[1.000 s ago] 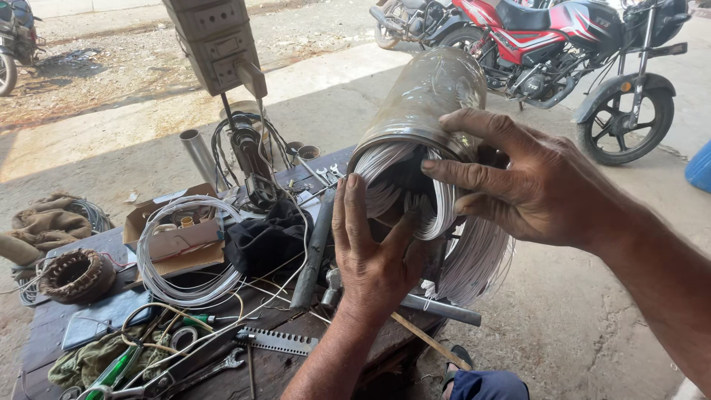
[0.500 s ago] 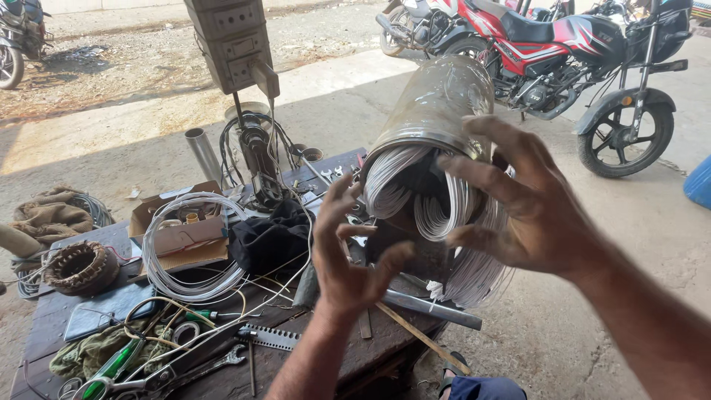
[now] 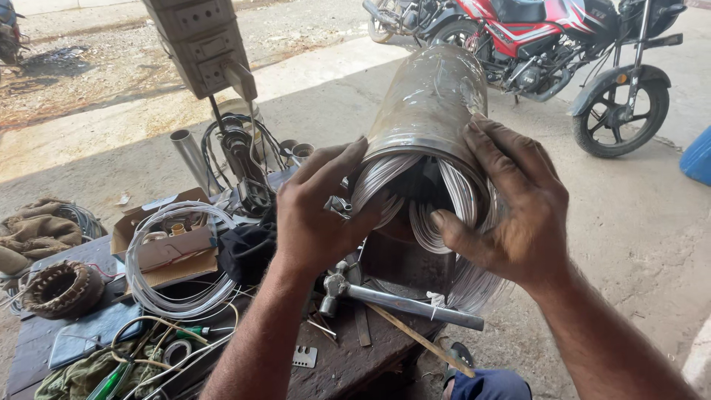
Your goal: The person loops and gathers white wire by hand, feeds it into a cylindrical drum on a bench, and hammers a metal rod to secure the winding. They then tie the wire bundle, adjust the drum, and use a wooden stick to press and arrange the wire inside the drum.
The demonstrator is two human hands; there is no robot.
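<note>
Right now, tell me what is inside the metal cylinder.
Bundles of silvery wire loop out of the metal cylinder at its open end, where the left hand and right hand press. Deeper inside is dark, hidden.

Both forearms raised, left hand (image 3: 318, 215) open with fingers (image 3: 337, 159) spread upward, right hand (image 3: 511, 200) opposite them, fingers (image 3: 452, 226) curled inward, thumb low.

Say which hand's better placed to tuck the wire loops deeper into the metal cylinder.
Probably right: the right hand already has its thumb inside the wire loops at the metal cylinder mouth. The left hand only presses the near rim.
</note>
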